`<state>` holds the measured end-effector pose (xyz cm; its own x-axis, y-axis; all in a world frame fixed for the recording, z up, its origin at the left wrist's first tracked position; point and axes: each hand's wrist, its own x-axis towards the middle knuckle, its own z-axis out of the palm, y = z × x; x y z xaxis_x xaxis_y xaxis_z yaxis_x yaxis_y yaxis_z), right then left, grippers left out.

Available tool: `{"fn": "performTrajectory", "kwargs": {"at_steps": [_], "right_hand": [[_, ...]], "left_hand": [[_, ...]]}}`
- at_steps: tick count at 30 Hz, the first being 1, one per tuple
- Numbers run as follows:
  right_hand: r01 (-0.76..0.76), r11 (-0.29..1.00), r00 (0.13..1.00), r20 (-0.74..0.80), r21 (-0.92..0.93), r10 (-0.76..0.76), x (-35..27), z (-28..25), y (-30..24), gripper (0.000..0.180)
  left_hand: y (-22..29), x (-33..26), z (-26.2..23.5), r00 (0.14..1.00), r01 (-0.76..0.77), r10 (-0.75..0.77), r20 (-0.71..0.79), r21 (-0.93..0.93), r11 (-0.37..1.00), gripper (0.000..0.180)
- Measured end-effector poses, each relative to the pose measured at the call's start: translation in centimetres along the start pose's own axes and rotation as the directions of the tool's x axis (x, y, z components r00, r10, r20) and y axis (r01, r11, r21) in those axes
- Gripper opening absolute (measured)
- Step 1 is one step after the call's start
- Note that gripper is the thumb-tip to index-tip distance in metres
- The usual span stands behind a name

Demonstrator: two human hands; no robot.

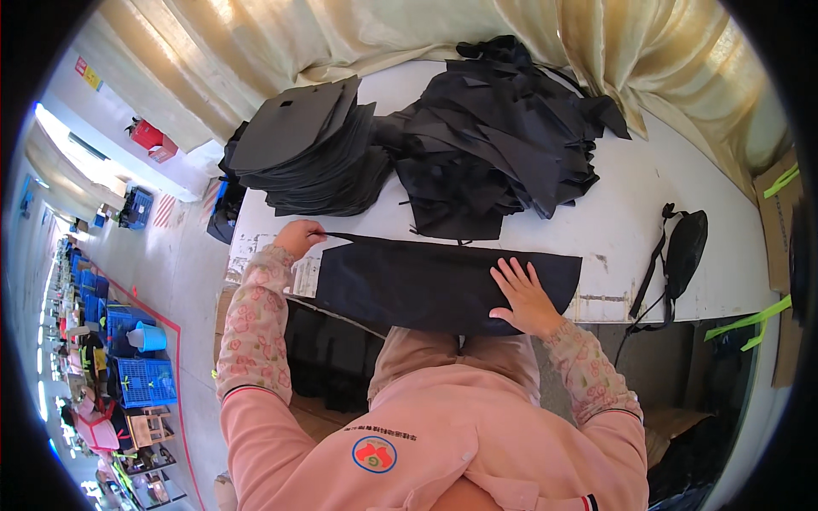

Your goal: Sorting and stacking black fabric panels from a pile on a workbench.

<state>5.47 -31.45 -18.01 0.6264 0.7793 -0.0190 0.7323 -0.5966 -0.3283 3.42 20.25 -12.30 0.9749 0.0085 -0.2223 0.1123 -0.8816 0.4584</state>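
A long black fabric piece (pixel 409 281) lies across the front of the white table (pixel 545 232), its near edge hanging over toward my lap. My left hand (pixel 300 238) pinches a narrow strip at the fabric's far left corner, fingers closed. Toward the right end, my right hand (pixel 523 298) rests flat on the fabric with its fingers spread. Beyond my left hand stands a stack of flat black panels (pixel 298 140), the top one with a small rectangular cutout. Farther right is a loose heap of black fabric pieces (pixel 503 128).
A black pouch with straps (pixel 687 247) lies at the table's right. Beige curtains (pixel 426 30) hang behind, and cardboard boxes (pixel 774 230) stand at the right edge. To the left, a floor aisle (pixel 175 264) runs past blue crates (pixel 146 381) and a blue bucket (pixel 151 335).
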Motion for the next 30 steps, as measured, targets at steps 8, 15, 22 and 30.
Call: {"fn": "performTrajectory", "kwargs": {"at_steps": [8, 15, 22, 30], "right_hand": [[0.008, 1.000, 0.998, 0.067, -0.014, -0.007, 0.0, -0.6, 0.8, 0.085], [0.015, 1.000, 0.997, 0.082, -0.019, -0.014, 0.5, -0.6, 0.6, 0.087], [0.004, 1.000, 0.998, 0.061, 0.003, -0.004, 0.3, -0.6, 0.6, 0.087], [-0.021, 0.999, 0.997, 0.079, 0.036, 0.018, 0.2, -0.6, 0.6, 0.086]], "left_hand": [[3.5, -1.9, 1.6, 0.858, -0.093, 0.152, -0.490, 0.142, 0.986, 0.023], [2.9, -3.0, 0.6, 0.956, 0.039, -0.233, -0.179, -0.709, 0.705, 0.026], [2.5, -4.0, 1.1, 0.995, 0.019, -0.101, 0.009, -0.996, 0.092, 0.029], [0.5, -3.6, 4.2, 0.803, -0.021, -0.054, -0.594, -0.119, 0.993, 0.034]]}}
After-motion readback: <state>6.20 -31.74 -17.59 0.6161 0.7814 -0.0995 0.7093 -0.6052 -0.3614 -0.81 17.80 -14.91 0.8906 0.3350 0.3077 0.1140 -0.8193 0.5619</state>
